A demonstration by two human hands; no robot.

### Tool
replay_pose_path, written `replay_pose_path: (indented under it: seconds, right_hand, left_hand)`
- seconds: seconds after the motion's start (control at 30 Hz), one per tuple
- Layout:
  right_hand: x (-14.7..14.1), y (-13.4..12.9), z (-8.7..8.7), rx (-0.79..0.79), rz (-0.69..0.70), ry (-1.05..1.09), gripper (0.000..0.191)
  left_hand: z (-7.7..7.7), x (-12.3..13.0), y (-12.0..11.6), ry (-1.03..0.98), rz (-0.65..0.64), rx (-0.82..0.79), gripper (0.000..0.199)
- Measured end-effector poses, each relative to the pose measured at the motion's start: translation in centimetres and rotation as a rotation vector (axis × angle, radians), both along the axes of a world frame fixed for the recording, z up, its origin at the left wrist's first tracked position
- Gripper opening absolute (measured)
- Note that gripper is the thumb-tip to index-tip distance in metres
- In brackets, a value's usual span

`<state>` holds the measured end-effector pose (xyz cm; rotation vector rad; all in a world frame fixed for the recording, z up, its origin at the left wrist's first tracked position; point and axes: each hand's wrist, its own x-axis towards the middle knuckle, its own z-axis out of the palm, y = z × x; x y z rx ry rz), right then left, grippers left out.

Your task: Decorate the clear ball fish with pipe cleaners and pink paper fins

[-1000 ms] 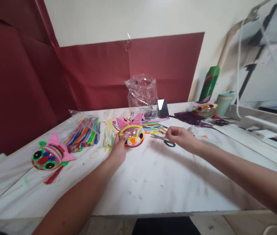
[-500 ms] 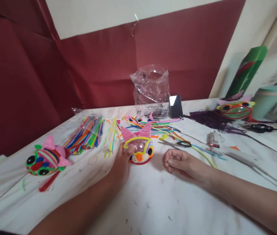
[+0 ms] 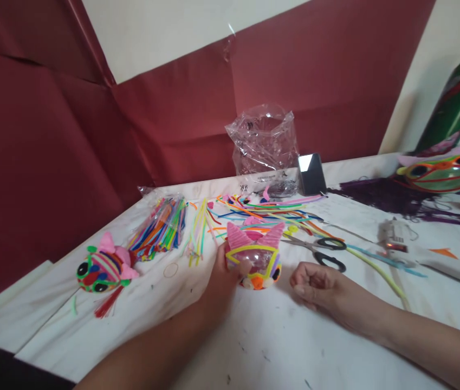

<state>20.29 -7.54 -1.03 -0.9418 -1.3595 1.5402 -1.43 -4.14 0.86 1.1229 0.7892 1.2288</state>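
A clear, rounded fish-like craft (image 3: 257,257) with pink pointed pieces, yellow trim, an orange nose and black eyes is gripped at its left side by my left hand (image 3: 224,276). My right hand (image 3: 315,284) rests just right of it, not touching it, its fingers curled and pinched together; anything between them is too small to make out. Black-handled scissors (image 3: 322,250) lie open behind my right hand. A finished-looking colourful fish craft (image 3: 102,268) with a red tassel sits on the left.
A bag of pipe cleaners (image 3: 160,225) and loose strips (image 3: 199,230) lie behind. Further back stand a clear plastic bag (image 3: 264,143) and a phone (image 3: 311,174). A white glue gun (image 3: 396,238), purple strands (image 3: 371,197) and another craft (image 3: 445,172) are at right.
The view has shifted, so things sit differently in frame. The craft in my left hand has tipped, showing more of its clear top and less of its face. My right hand stays curled beside it.
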Motion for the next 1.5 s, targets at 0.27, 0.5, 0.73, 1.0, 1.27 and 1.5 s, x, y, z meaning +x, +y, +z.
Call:
replay_pose_path:
  seconds: [0.27, 0.5, 0.73, 1.0, 1.27, 1.5]
  right_hand:
    - [-0.1, -0.2, 0.5, 0.104, -0.242, -0.163, 0.051]
    - [-0.3, 0.3, 0.5, 0.262, -0.124, -0.174, 0.057]
    - [-0.2, 0.3, -0.1, 0.297, -0.106, -0.199, 0.051]
    - [-0.4, 0.2, 0.3, 0.296, -0.080, -0.174, 0.051]
    - [-0.4, 0.4, 0.3, 0.262, -0.063, -0.107, 0.048]
    - [-0.1, 0.6, -0.4, 0.296, -0.078, -0.153, 0.043]
  left_hand:
    - [0.0, 0.5, -0.1, 0.014, -0.030, 0.010, 0.062]
    - [0.0, 0.8, 0.0, 0.173, -0.046, 0.055, 0.083]
    - [0.1, 0.8, 0.0, 0.289, -0.039, 0.057, 0.074]
    - [1.5, 1.0, -0.6, 0.326, -0.023, 0.089, 0.069]
    - [0.6, 0.8, -0.3, 0.321, -0.108, 0.072, 0.081]
    - [0.5, 0.7, -0.6, 0.274, -0.143, 0.072, 0.099]
